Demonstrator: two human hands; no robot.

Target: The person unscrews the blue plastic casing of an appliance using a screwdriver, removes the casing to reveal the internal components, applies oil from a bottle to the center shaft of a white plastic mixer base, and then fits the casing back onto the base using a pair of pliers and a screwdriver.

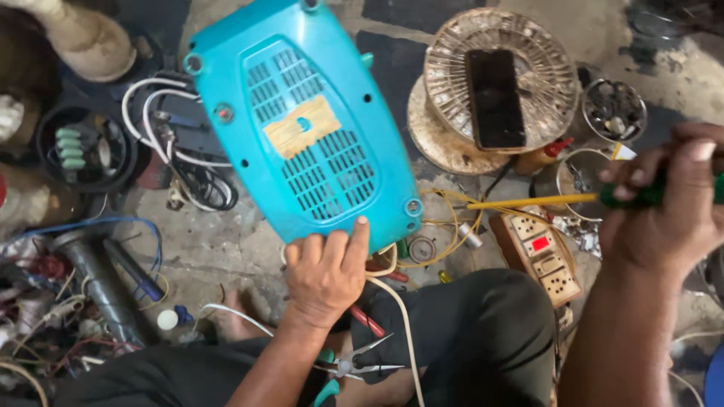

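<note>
Sitting on a stained, gritty concrete floor (226,256) strewn with workshop clutter; dark-trousered knees at the bottom edge.

Far left: black round tub (87,147) holding green parts, grey metal cylinder (98,283) among tangled wires, white and black cable loops (181,162) just beside the casing.

Left hand (326,273): palm down, fingers spread and pressed flat on the lower edge of the turquoise plastic appliance casing (302,120). Casing lies vented side up, tilted, screw holes at the corners, tan patch mid-panel.

Below that hand: teal-handled needle-nose pliers (351,368) on the lap, white cord running past.

Centre-right: round wire fan guard (498,83) with a black phone (495,98) flat on top; wooden socket board (539,256) with a red switch near the knee.

Right hand (667,203): closed tight round the green handle of a yellow-shafted screwdriver (528,202), shaft pointing left toward the casing, tip apart from it.
</note>
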